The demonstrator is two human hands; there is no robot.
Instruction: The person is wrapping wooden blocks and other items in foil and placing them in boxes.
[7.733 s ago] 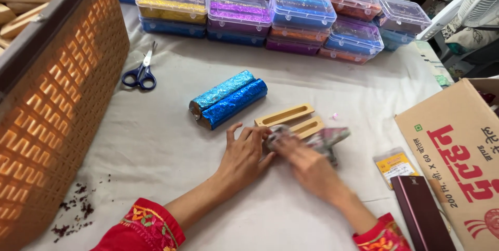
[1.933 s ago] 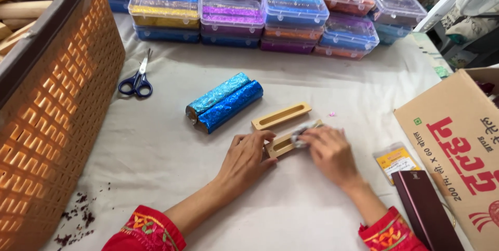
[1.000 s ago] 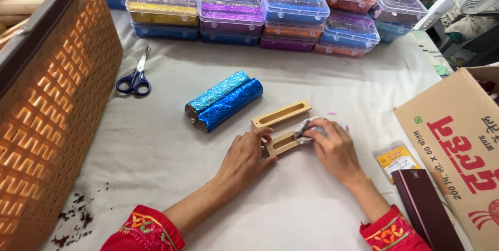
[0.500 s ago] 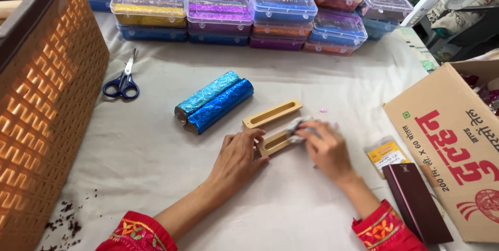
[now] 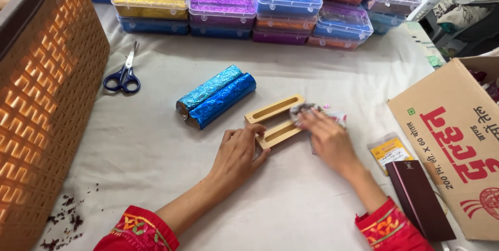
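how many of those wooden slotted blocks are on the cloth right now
2. The far wooden block lies bare beside the blue foil rolls. The near wooden block is steadied by the left hand, while the right hand presses a cloth at its end.

On the cloth-covered tabletop (image 5: 156, 142), the left hand (image 5: 240, 152) steadies the nearer slotted wooden block (image 5: 279, 134) while the right hand (image 5: 328, 139) presses a crumpled cloth (image 5: 304, 110) onto its far end, two blue foil-wrapped rolls (image 5: 215, 96) lying just beyond.

Matt wooden moulds (image 5: 274, 109); glossy crinkled foil rolls (image 5: 215, 96); cloth table cover (image 5: 156, 147).
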